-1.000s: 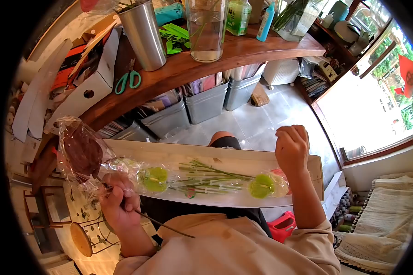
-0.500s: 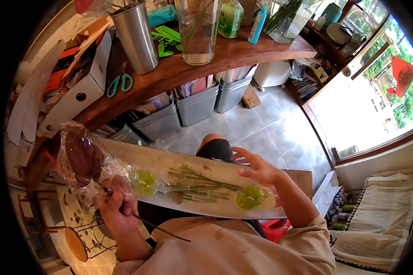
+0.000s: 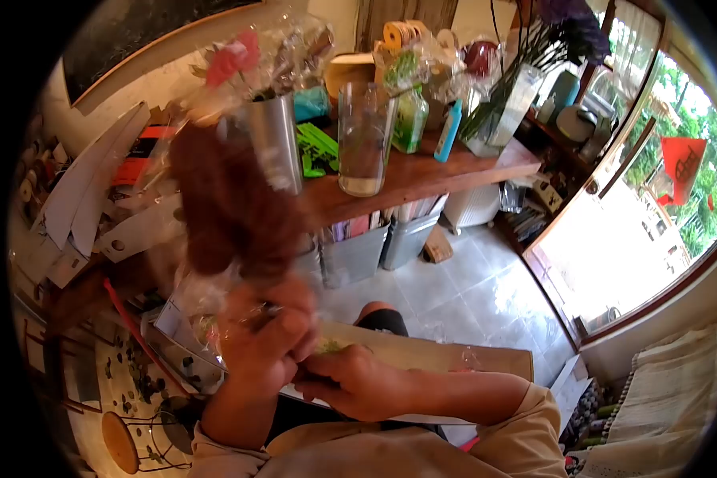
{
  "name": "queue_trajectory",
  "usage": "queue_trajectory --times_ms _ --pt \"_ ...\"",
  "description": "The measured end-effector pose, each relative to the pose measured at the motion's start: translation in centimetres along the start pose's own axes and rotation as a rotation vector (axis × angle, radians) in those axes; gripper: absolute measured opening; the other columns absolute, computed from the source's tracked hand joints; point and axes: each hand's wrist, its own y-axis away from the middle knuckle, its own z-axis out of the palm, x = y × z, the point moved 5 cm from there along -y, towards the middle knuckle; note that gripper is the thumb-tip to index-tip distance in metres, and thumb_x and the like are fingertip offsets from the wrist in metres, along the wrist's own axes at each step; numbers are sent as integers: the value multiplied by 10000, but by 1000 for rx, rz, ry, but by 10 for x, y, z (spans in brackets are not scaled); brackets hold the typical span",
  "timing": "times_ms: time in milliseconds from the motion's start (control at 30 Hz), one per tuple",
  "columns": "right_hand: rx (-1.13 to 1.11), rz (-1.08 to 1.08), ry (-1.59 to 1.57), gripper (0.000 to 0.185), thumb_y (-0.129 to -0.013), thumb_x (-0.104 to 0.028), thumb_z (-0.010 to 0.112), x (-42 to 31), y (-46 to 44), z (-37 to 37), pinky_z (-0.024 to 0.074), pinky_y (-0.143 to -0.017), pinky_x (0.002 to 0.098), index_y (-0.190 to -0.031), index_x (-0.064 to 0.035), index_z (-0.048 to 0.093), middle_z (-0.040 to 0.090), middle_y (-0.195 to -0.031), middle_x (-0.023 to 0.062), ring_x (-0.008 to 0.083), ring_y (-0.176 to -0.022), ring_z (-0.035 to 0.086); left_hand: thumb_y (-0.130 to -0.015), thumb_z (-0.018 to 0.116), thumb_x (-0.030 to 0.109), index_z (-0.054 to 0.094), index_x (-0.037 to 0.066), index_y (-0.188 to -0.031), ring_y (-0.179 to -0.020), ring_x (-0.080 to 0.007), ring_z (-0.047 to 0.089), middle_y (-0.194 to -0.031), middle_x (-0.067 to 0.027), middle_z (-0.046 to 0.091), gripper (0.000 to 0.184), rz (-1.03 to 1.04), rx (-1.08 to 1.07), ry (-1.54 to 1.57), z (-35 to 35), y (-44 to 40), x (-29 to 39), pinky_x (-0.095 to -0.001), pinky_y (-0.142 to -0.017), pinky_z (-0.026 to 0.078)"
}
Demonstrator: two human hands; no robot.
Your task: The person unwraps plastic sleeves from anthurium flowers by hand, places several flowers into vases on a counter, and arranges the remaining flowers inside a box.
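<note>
Dark red flower [image 3: 229,199] stands above left hand [image 3: 268,334], before bench [image 3: 422,180]; left fingers closed on its base. Right hand [image 3: 357,381]: fingers curled, grip unclear. Likely light, soft, bruisable: hold low.

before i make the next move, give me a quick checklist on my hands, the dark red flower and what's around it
1. Left hand has hold of the dark red flower: ok, fingers closed just below its head.
2. Right hand grips the stem: cannot tell; it is right by the left hand, but its grasp is hidden.
3. Petals sharp enough to inspect: not ok, the flower head is blurred.
4. Flower apart from the metal vase: cannot tell; they overlap in this view.
5. Glass vase upright on the wooden counter: ok.
6. Long box fully in view: not ok, hands and arms cover part.
</note>
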Motion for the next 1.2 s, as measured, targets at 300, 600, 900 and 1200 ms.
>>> queue_trajectory --times_ms 300,600,900,1200 --pt "726 -184 524 272 -1063 -220 639 -86 -97 -195 449 -535 282 -907 -7 706 667 -708 7 71 -591 560 -879 842 189 497 21 -1478 -1380 -239 490 -1482 -124 479 711 92 -203 -313 -12 10 -4 -419 -1140 407" --pt "985 -225 718 268 -991 -217 640 -109 -216 -364 581 -707 440 -961 38 716 766 -803 166 307 -726 749 -897 843 180 632 28 -1324 -1335 -250 524 -1431 -134 492 500 -107 -156 -286 -39 78 -32 -412 -1094 470" --pt "1036 125 900 470 -848 -398 773 29 -238 -353 581 -852 449 -1025 35 731 763 -1004 238 372 -956 752 -897 828 136 650 25 -1295 -1334 -249 536 -1434 -138 493 449 -130 -76 -278 -64 103 -24 -409 -1094 487" --pt "712 85 1530 412 -948 -394 662 117 -267 -344 523 -1035 489 -1113 -26 742 681 -1237 265 441 -1141 661 -891 779 54 636 53 -1342 -1327 -216 541 -1464 -104 499 473 -156 -185 -309 -60 106 -44 -365 -1069 470"
